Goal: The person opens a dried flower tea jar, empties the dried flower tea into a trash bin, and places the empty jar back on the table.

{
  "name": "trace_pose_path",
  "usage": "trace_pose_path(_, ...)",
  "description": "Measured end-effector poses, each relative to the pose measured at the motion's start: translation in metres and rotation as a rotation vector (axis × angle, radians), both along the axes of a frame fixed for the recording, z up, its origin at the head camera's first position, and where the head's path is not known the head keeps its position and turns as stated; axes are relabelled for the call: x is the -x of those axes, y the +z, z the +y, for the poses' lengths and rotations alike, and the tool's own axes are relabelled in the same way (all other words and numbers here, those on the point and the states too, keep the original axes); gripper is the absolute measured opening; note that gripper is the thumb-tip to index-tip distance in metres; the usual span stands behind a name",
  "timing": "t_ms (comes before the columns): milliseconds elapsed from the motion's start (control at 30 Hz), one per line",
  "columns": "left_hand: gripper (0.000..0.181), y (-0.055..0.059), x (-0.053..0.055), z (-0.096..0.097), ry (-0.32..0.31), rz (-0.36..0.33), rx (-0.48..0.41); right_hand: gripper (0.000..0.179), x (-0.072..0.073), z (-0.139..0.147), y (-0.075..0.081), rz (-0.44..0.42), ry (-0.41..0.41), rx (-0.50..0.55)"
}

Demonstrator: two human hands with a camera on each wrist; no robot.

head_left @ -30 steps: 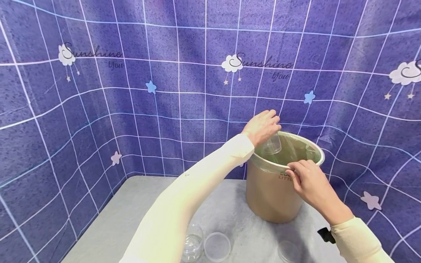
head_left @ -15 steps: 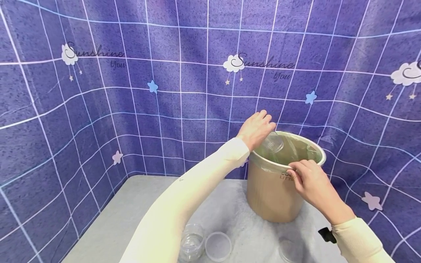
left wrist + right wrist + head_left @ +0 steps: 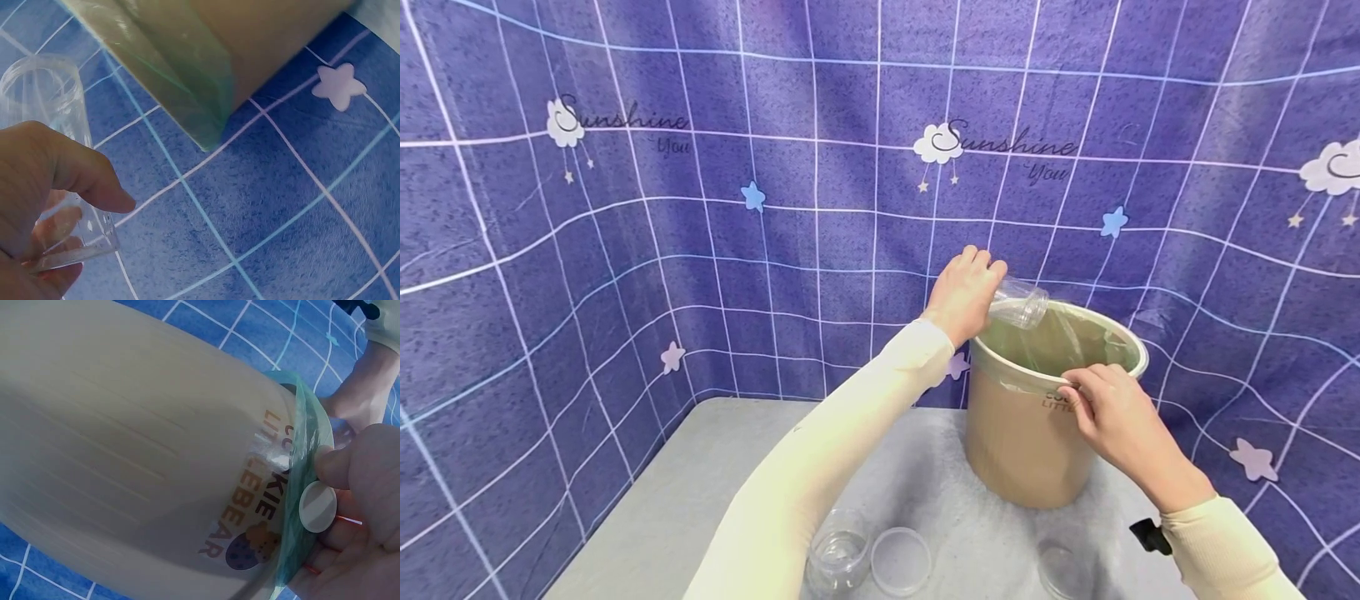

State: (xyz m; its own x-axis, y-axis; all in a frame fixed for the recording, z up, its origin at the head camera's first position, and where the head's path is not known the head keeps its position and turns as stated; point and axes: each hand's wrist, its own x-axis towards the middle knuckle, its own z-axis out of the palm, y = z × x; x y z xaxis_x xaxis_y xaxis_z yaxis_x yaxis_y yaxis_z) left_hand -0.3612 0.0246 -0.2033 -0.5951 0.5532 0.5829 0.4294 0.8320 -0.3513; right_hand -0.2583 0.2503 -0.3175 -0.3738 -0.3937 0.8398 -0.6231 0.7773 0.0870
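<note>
A beige trash bin (image 3: pixel 1026 450) with a thin green liner (image 3: pixel 300 469) folded over its rim stands at the right of the table. My left hand (image 3: pixel 964 292) grips a clear jar (image 3: pixel 1022 307) tipped sideways above the bin's left rim, its mouth toward the opening. In the left wrist view, the thumb and fingers wrap the see-through jar wall (image 3: pixel 62 100), with a few drops on it. My right hand (image 3: pixel 1108 417) pinches the front rim of the bin. The right wrist view has the thumb on the liner beside a white oval tab (image 3: pixel 317 506).
On the grey table (image 3: pixel 730 450), a second clear jar (image 3: pixel 838 554) stands by my left sleeve, with a translucent round lid (image 3: pixel 901 561) beside it. Another clear round piece (image 3: pixel 1060 571) lies near the front edge. A purple grid-patterned curtain (image 3: pixel 820 208) hangs behind and at both sides.
My left hand has drawn left and slightly up, turning the jar from mouth-down inside the bin to nearly sideways over the rim. The right hand keeps its place on the rim.
</note>
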Motion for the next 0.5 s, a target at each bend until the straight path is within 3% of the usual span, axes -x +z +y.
trace_pose_path(300, 0.047, -0.012, -0.011, -0.007, -0.041, 0.05, -0.214, 0.014, 0.0, 0.0, -0.001, -0.004, -0.016, 0.007)
trace_pose_path(500, 0.053, -0.02, -0.02, -0.009, -0.046, 0.013, -0.336, 0.014, -0.002, 0.0, 0.0, -0.004, -0.013, 0.012)
